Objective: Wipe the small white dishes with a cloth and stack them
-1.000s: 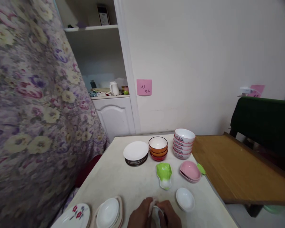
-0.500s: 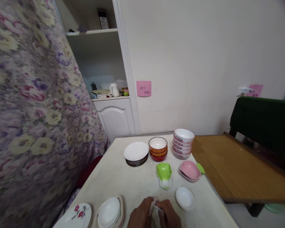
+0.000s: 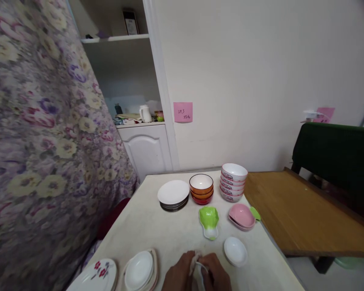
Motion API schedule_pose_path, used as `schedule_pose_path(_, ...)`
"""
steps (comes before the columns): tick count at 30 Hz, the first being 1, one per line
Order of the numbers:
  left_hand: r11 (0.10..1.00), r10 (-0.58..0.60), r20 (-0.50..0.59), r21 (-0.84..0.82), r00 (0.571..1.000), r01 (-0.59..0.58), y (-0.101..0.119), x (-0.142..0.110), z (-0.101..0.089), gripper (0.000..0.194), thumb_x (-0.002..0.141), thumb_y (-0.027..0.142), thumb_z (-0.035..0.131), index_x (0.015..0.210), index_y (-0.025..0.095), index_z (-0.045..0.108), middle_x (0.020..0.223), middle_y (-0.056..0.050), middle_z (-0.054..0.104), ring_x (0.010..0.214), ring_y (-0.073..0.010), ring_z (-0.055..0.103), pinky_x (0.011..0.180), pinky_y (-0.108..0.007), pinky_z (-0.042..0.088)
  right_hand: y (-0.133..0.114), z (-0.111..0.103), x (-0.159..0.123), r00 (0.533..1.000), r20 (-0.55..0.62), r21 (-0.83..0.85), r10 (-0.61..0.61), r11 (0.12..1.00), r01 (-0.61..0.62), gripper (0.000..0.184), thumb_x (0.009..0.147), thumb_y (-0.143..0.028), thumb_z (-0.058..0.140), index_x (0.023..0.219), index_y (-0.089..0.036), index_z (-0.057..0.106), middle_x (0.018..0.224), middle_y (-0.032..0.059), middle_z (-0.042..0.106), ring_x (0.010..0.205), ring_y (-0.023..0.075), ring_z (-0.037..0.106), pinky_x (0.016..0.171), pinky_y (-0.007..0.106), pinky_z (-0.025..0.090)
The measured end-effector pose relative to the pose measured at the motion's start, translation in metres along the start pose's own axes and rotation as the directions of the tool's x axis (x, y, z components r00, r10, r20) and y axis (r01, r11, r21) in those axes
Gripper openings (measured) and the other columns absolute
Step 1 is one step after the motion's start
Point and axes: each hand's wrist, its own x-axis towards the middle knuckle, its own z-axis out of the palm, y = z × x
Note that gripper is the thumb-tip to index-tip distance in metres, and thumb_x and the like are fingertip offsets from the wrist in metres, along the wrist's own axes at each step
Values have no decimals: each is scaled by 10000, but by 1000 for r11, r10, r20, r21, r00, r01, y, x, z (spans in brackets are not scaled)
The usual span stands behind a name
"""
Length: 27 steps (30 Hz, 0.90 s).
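Likely home, dishes (image 3: 201, 188), floral curtain (image 3: 42, 133)

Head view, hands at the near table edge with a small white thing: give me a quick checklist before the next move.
1. Both hands in view: ok, left hand and right hand meet at the near edge, partly cut off.
2. Grip on the white thing: cannot tell, mostly hidden.
3. What it is: cannot tell.
4. Small white dish clear of the right hand: ok, apart.
5. Green dish ahead: ok, untouched.
6. White saucers left of the hands: ok, stacked.
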Motion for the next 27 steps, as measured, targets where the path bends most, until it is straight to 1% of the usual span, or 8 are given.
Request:
schedule_pose_path(3, 982, -72, -78, -182, 994, 57, -5, 1, 8, 309, 890, 387, 418, 1130, 214, 506, 1134, -76, 677, 970, -182, 628, 865, -269, 445, 2, 2, 1, 999, -37, 6, -10, 1000, 10, 220, 852, -345, 496, 997, -250, 631, 861, 29, 687, 723, 170, 662, 646, 232, 534)
schedule_pose_path(6, 930, -181, -132, -345, 975, 127, -7, 2, 21, 339, 890, 422, 405, 1126, 186, 466, 1111, -74, 677, 976, -178, 615, 890, -274, 436, 1, 0, 1, 994, -95, -1, 46, 999, -47, 214, 844, -357, 509, 975, -230, 623, 809, 23, 681, 607, 155, 625, 558, 230, 517)
schedule_pose_path(13, 993, 26, 6, -119, 1000, -25, 2, -2, 2, 159, 880, 315, 456, 964, 218, 550, 967, -42, 699, 835, -161, 632, 756, -241, 453, -9, -4, 1, 999, 29, 5, 36, 999, -36, 237, 894, -340, 423, 901, -261, 646, 798, 15, 646, 745, 165, 648, 686, 230, 516)
schedule_pose_path(15, 987, 18, -19, -159, 1000, -21, -3, -2, 1, 196, 883, 334, 444, 1009, 217, 539, 1012, -49, 693, 883, -165, 631, 799, -247, 454, -8, -1, 1, 1000, 26, -14, -11, 1000, 12, 215, 873, -324, 463, 974, -267, 644, 861, 25, 661, 782, 170, 653, 711, 235, 523)
schedule_pose_path(17, 959, -75, -103, -281, 992, 44, -10, -3, 7, 275, 887, 382, 417, 1076, 206, 511, 1076, -59, 683, 964, -171, 625, 868, -258, 448, -6, 1, 0, 1000, -22, -37, -9, 999, 8, 235, 835, -319, 523, 1041, -250, 614, 875, 25, 671, 683, 156, 639, 622, 224, 523)
schedule_pose_path(20, 915, -192, -174, -387, 966, 112, -20, -4, 21, 356, 864, 435, 431, 1109, 188, 507, 1112, -62, 684, 1031, -187, 618, 919, -270, 435, -6, 0, -2, 995, -72, -82, 63, 994, -68, 180, 835, -347, 521, 934, -225, 610, 745, -2, 641, 530, 133, 559, 504, 221, 473)
schedule_pose_path(23, 931, -137, -119, -354, 983, 87, -24, -3, 26, 331, 864, 426, 444, 1082, 190, 522, 1091, -61, 697, 996, -186, 630, 889, -266, 447, -8, -3, -1, 996, -20, -86, 82, 993, -83, 251, 892, -378, 419, 842, -224, 610, 736, 4, 615, 620, 148, 583, 580, 237, 475)
schedule_pose_path(27, 954, -29, -69, -300, 997, 7, -26, -1, 22, 278, 879, 396, 435, 1035, 184, 525, 1065, -80, 699, 933, -180, 635, 852, -262, 455, -12, -9, 2, 998, 55, -58, 12, 998, -9, 252, 917, -326, 390, 896, -231, 623, 833, 19, 629, 776, 157, 624, 699, 240, 491)
